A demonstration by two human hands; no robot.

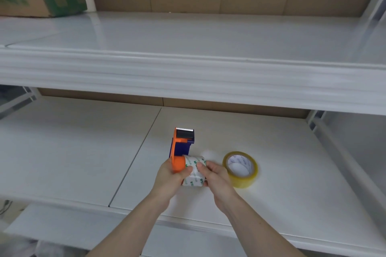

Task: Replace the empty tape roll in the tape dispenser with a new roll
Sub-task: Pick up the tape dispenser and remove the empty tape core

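White shelf [83, 152] — both hands' fingers grip things: left hand [169, 177] the tape dispenser [179, 148], right hand [215, 177] its empty roll [195, 170]; new roll [240, 168] just beside.

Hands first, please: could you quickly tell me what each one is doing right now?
Left hand: closed on the tape dispenser.
Right hand: closed on the empty tape roll on the dispenser.

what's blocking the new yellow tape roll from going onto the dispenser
The empty white core sits at the hub of the tape dispenser, gripped by both the left hand and right hand. The new roll lies untouched on the shelf beside them.
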